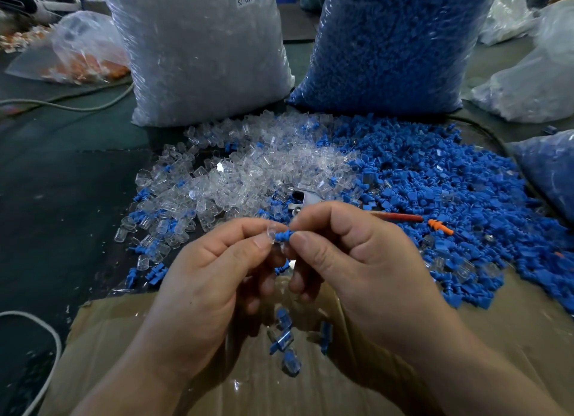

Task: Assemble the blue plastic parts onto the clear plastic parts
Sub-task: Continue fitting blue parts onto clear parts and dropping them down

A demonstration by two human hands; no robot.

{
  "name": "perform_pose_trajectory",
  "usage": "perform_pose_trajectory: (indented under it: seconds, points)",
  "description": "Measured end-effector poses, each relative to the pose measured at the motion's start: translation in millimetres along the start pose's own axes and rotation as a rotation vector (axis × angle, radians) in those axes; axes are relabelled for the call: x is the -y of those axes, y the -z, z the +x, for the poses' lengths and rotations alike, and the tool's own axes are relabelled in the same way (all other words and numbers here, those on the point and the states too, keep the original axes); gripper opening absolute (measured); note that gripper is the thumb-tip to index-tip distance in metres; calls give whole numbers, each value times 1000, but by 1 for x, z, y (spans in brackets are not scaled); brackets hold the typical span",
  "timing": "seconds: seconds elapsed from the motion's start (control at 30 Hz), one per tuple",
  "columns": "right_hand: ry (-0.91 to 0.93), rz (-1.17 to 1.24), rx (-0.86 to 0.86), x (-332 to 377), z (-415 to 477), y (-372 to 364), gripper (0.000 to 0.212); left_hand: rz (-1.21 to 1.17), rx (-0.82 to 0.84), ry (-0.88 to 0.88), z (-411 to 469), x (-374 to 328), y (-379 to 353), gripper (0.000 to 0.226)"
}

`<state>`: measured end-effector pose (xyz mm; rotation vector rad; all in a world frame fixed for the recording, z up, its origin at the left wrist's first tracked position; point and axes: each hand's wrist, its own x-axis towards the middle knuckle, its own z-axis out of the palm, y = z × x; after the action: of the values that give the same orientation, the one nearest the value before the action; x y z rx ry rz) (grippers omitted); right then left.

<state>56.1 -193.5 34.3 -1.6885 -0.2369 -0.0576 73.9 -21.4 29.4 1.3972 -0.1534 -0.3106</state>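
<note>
Head view: your left hand point(214, 260) pinches a small clear plastic cap point(271, 233), your right hand point(360, 254) a ribbed blue plastic plug point(283, 236), tips touching above brown cardboard point(102, 331); curled fingers point(304, 280) hide how far they mate.

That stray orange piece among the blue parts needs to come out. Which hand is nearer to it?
Right. The right hand sits just left of the orange piece; the left hand is farther left, beyond the right hand.
</note>
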Motion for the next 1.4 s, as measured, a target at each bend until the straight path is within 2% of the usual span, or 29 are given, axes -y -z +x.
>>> perform_pose_trajectory:
  seconds: [0.17, 0.27, 0.37, 0.4, 0.5, 0.57, 0.7, 0.9, 0.97, 1.07, 1.13, 1.2, 1.27, 1.33, 1.4]
  points:
    - [50, -234, -53, -1, -2, 1, 3, 109, -7, -34, -3, 3, 0, 26]
    - [135, -429, -71, -2, -2, 1, 1, 186, -34, -68, -5, 4, -4, 19]
    - [205, -606, -77, -3, -1, 0, 1, 253, -140, -141, -4, 7, -7, 35]
    - [208, -622, -77, -3, -1, 0, 3, 291, -177, -160, -3, 7, -8, 35]
    - [213, -682, -67, -1, -3, -1, 11, 410, -203, -220, -3, 9, -6, 16]
    - [226, -734, -50, 0, -3, -2, 18, 482, -176, -236, -4, 9, -6, 30]
    - [243, -748, 21, 5, -4, -4, 32, 515, -170, -229, -6, 8, -6, 27]
    - [247, -753, 99, 9, -3, 0, 29, 285, -173, -139, -1, 8, -4, 32]
    - [261, -776, 113, 8, -3, -1, 26, 368, -201, -170, -1, 10, -4, 38]
    - [273, -797, 108, 7, -3, 0, 25, 556, -233, -208, -2, 9, -6, 28]
    - [279, -929, -12, 4, -2, 3, 28, 534, -274, -215, -3, 9, -5, 23]
    - [140, -1162, -136, 1, 4, 11, 48, 447, -289, -192, -2, 8, -2, 20]
    - [-137, -1318, -87, -1, 11, 22, 69, 298, -257, -147, -1, 9, 3, 18]
    - [-292, -1361, -3, -8, 14, 31, 72, 191, -214, -108, -1, 9, 6, 21]
    - [-310, -1377, 32, -11, 15, 35, 67, 91, -168, -81, 0, 9, 6, 15]
